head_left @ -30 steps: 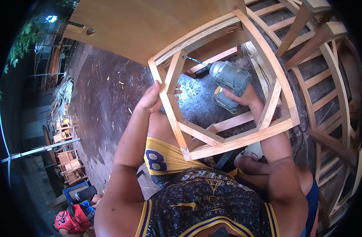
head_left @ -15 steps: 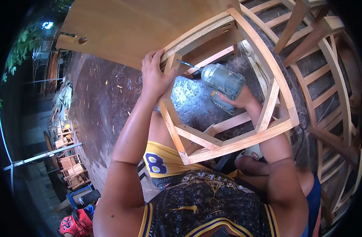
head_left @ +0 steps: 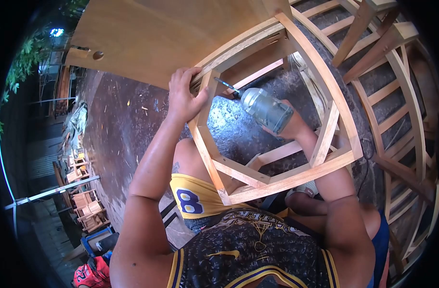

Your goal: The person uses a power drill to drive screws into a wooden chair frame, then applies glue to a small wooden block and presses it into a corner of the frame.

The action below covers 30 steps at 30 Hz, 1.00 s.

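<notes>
A pale wooden frame point(head_left: 296, 165) with angled corner braces stands in front of my lap, joined to or against a large flat plywood panel point(head_left: 147, 36). At the frame's upper left corner, my left hand point(head_left: 185, 96) has its fingers wrapped over the wood, thumb on the near side. Inside the frame opening, my right hand point(head_left: 295, 124) grips a power drill point(head_left: 266, 110) with a grey-green body. Its thin bit point(head_left: 225, 83) points up and left, the tip at the inner face of the frame's left piece. The drill's handle is mostly hidden behind its body.
Several slatted wooden frames point(head_left: 394, 117) stand close on the right. Stacked wooden pieces point(head_left: 89, 209) lie at the far left, near a metal bar point(head_left: 61, 189). Another person in a red shirt point(head_left: 92, 272) is at the lower left. Dark, worn floor point(head_left: 126, 122) extends beneath.
The drill has turned in my right hand's grip, so its lower handle and base no longer show. My left hand and the wooden frame have shifted slightly left.
</notes>
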Available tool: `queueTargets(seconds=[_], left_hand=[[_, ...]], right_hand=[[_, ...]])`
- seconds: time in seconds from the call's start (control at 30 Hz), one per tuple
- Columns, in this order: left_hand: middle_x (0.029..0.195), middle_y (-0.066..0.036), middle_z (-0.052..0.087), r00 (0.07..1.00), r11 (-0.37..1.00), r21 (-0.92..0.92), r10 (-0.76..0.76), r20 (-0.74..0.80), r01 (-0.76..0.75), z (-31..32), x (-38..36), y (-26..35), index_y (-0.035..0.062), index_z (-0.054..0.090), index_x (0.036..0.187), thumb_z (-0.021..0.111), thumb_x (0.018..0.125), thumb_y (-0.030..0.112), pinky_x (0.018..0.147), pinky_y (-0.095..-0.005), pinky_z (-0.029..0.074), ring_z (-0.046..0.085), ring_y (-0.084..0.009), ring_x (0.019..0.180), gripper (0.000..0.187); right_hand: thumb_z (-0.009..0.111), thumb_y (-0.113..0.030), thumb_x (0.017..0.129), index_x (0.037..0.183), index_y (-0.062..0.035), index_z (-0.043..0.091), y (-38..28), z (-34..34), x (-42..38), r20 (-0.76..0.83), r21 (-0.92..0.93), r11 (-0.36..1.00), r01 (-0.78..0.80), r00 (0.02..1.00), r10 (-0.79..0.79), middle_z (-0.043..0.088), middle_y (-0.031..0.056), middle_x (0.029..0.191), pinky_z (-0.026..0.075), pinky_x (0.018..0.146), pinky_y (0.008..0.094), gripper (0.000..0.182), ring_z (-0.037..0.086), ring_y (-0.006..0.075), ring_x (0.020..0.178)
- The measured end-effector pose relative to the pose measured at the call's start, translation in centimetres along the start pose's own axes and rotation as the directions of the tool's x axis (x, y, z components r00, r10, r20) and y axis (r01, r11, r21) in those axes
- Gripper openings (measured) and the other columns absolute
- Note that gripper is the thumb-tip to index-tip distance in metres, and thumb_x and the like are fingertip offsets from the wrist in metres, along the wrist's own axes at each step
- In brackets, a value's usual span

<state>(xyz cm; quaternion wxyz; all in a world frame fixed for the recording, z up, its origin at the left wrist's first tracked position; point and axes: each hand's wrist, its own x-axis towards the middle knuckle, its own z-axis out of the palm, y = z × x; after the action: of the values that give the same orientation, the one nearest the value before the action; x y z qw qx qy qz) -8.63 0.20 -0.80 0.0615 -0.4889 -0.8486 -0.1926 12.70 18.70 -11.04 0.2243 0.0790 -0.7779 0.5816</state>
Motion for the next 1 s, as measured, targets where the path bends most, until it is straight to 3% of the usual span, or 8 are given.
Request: queueTargets(seconds=[0.07, 0.2, 0.27, 0.3, 0.47, 0.7, 0.77, 1.0], left_hand=[[0.105, -0.016, 0.053, 1.0, 1.0, -0.003, 0.008, -0.002, -0.008, -0.1, 0.3, 0.0, 0.0049, 0.058, 0.108, 0.067, 0.068, 0.022, 0.091, -0.0437, 0.04, 0.05, -0.0343, 0.102, 0.044], [0.103, -0.017, 0.053, 1.0, 0.998, -0.051, -0.018, 0.008, 0.019, 0.0, 0.7, 0.3, 0.0037, 0.058, 0.106, 0.065, 0.066, 0.02, 0.09, -0.0433, 0.041, 0.05, -0.0351, 0.1, 0.044], [0.102, -0.017, 0.053, 0.999, 0.998, -0.053, -0.031, 0.011, 0.031, 0.1, 0.7, 0.2, 0.0034, 0.058, 0.105, 0.065, 0.065, 0.02, 0.089, -0.0432, 0.041, 0.051, -0.0353, 0.099, 0.044], [0.102, -0.017, 0.053, 1.0, 0.998, -0.049, -0.028, 0.005, 0.029, 0.1, 0.7, 0.2, 0.0033, 0.058, 0.105, 0.065, 0.065, 0.019, 0.088, -0.0431, 0.042, 0.051, -0.0352, 0.099, 0.044], [0.101, -0.017, 0.054, 0.999, 0.999, -0.035, -0.037, 0.003, 0.037, 0.2, 0.6, 0.1, 0.0032, 0.057, 0.104, 0.065, 0.064, 0.019, 0.088, -0.0431, 0.042, 0.051, -0.0351, 0.098, 0.043], [0.099, -0.016, 0.053, 1.0, 0.999, -0.053, -0.008, -0.005, 0.008, 0.2, 0.7, 0.0, 0.0035, 0.057, 0.104, 0.064, 0.065, 0.018, 0.087, -0.0429, 0.042, 0.051, -0.0352, 0.096, 0.043], [0.099, -0.016, 0.053, 1.0, 0.999, -0.053, -0.005, -0.006, 0.005, 0.3, 0.7, 0.1, 0.0036, 0.057, 0.104, 0.064, 0.065, 0.018, 0.087, -0.0428, 0.042, 0.051, -0.0351, 0.096, 0.042], [0.099, -0.017, 0.053, 1.0, 0.998, -0.057, 0.004, -0.019, -0.005, 0.3, 0.6, 0.0, 0.0034, 0.057, 0.104, 0.064, 0.065, 0.019, 0.088, -0.0433, 0.042, 0.051, -0.0353, 0.097, 0.043]], right_hand=[[0.072, -0.011, 0.074, 0.118, -0.0074, 0.059, -1.4, -0.1, 0.8, -0.017, 0.072, 0.994, -0.085, 0.996, 0.086, 0.069, 0.0106, 0.1, 0.051, 0.079, 0.0302, 0.047, 0.067, 0.0184, 0.088], [0.072, -0.011, 0.073, 0.121, -0.0069, 0.057, -1.6, -0.3, 1.3, -0.088, 0.044, 0.999, 0.006, 0.996, -0.002, 0.07, 0.0113, 0.1, 0.051, 0.079, 0.0313, 0.05, 0.067, 0.018, 0.09], [0.073, -0.012, 0.072, 0.117, -0.0049, 0.059, -0.9, -0.6, 1.4, 0.078, 0.205, 0.958, -0.203, 0.979, 0.191, 0.07, 0.0122, 0.095, 0.052, 0.076, 0.032, 0.047, 0.068, 0.021, 0.085], [0.073, -0.012, 0.072, 0.117, -0.0049, 0.059, -0.5, -0.6, 1.4, 0.08, 0.208, 0.956, -0.206, 0.978, 0.194, 0.07, 0.0122, 0.095, 0.052, 0.076, 0.032, 0.047, 0.068, 0.021, 0.085], [0.075, -0.013, 0.068, 0.103, -0.0031, 0.063, 0.3, -0.9, 1.6, 0.047, 0.106, 0.986, -0.132, 0.991, 0.128, 0.068, 0.0145, 0.086, 0.052, 0.07, 0.0323, 0.039, 0.067, 0.0276, 0.076], [0.076, -0.013, 0.068, 0.102, -0.0027, 0.063, 0.8, -0.3, 1.6, 0.033, 0.106, 0.992, -0.067, 0.997, 0.064, 0.067, 0.015, 0.086, 0.051, 0.07, 0.0321, 0.038, 0.067, 0.0279, 0.077], [0.076, -0.013, 0.068, 0.101, -0.002, 0.062, 0.9, -0.2, 1.6, 0.022, 0.198, 0.974, -0.113, 0.994, 0.111, 0.067, 0.0153, 0.084, 0.05, 0.07, 0.0325, 0.037, 0.066, 0.0292, 0.075], [0.076, -0.013, 0.067, 0.1, -0.0023, 0.063, 0.8, -0.4, 1.7, 0.025, 0.102, 0.991, -0.089, 0.996, 0.087, 0.066, 0.0151, 0.084, 0.05, 0.069, 0.0328, 0.037, 0.066, 0.0296, 0.074]])
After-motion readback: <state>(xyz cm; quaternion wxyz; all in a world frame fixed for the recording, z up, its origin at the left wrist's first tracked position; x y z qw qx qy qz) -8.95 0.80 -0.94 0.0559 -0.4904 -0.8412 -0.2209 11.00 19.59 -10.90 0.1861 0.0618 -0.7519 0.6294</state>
